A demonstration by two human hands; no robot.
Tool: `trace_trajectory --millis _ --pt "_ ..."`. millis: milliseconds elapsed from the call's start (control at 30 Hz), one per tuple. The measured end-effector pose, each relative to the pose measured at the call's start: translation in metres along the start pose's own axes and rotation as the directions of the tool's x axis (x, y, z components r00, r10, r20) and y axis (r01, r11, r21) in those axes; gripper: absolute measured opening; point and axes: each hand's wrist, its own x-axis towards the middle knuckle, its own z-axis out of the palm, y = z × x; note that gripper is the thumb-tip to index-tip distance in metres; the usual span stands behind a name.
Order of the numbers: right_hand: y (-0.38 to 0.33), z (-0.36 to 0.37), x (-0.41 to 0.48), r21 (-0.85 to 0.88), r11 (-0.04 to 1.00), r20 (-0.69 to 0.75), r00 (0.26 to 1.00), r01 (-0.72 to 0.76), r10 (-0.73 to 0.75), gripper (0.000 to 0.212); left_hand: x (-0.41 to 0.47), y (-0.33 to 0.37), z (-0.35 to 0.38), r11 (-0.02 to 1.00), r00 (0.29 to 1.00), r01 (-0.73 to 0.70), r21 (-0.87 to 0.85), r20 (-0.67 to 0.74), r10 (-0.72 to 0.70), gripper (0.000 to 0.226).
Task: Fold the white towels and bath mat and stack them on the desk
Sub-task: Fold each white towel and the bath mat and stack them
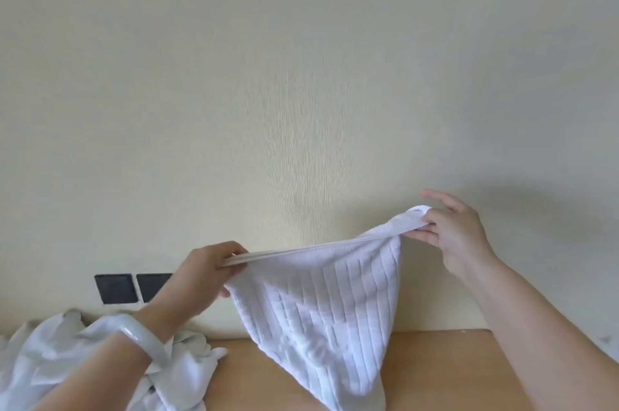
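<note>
A wooden desk [435, 370] stands hard against a cream wall [301, 75]. Two dark wall sockets [134, 288] sit side by side just above the desk's back edge, toward its left end. On that left end lies a rumpled pile of white towels [50, 353], unfolded. The person's left forearm crosses over it, a pale bangle [147, 340] on the wrist, and hides part of the heap and a corner of the nearer socket.

Above the middle of the desk a ribbed white cloth [318, 303] is held taut between two hands; whether it is a towel or the bath mat cannot be told. The left hand [207, 271] has its fingers curled round the doubled top edge. The right hand [455, 236], higher above the desk and farther right, pinches the other corner between thumb and fingers, the remaining fingers spread loose.

The top edge runs as a straight band from hand to hand, rising to the right. Below it the cloth sags into a downward point that hangs before the desk's front. Raised stripes run down its face, and a fainter angular pattern shows through them.
</note>
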Motion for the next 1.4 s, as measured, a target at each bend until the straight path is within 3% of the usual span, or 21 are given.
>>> trace_trajectory --millis 133,267,367,533,767,867,1000,1100,1233,1400 --pt "-0.042 -0.005 0.011 -0.001 0.999 0.217 0.976 -0.036 0.036 0.02 0.034 0.047 -0.07 0.994 0.989 -0.083 0.067 -0.116 0.09 0.02" --pt "-0.058 -0.003 0.015 -0.096 0.994 0.336 0.942 0.044 -0.009 0.024 0.055 0.067 -0.103 0.987 0.987 -0.092 0.135 -0.119 0.108 0.014" --pt "-0.061 -0.006 0.013 -0.237 0.96 0.358 0.932 0.148 -0.056 0.009 0.057 0.067 -0.112 0.981 0.986 -0.091 0.173 -0.125 0.113 0.012" --pt "-0.049 -0.015 0.01 -0.489 0.798 0.346 0.918 0.352 -0.192 0.017 0.049 0.052 -0.113 0.988 0.988 -0.094 0.126 -0.108 0.108 0.013" --pt "-0.034 -0.022 0.006 -0.317 0.92 0.296 0.946 0.23 -0.135 0.015 0.039 0.039 -0.109 0.992 0.994 -0.102 -0.072 -0.039 0.1 0.006" --pt "-0.045 -0.022 0.006 -0.204 0.942 0.266 0.941 0.266 -0.208 0.011 0.035 0.045 -0.113 0.977 0.99 -0.127 -0.171 -0.077 0.115 0.002" --pt "-0.061 -0.02 0.005 -0.171 0.899 0.184 0.91 0.402 -0.372 0.017 0.036 0.057 -0.122 0.985 0.964 -0.172 0.009 -0.207 0.17 0.011" --pt "-0.072 -0.022 0.006 -0.184 0.875 0.16 0.892 0.447 -0.422 0.018 0.034 0.07 -0.126 0.977 0.939 -0.197 0.085 -0.27 0.213 0.004" --pt "-0.078 -0.031 0.009 -0.197 0.895 0.216 0.908 0.401 -0.359 0.016 0.035 0.076 -0.129 0.988 0.969 -0.157 -0.012 -0.197 0.151 0.004" --pt "-0.052 -0.025 0.019 -0.191 0.965 0.295 0.948 0.178 -0.117 0.018 0.057 0.062 -0.109 0.962 0.998 0.057 -0.266 0.012 -0.056 0.012"
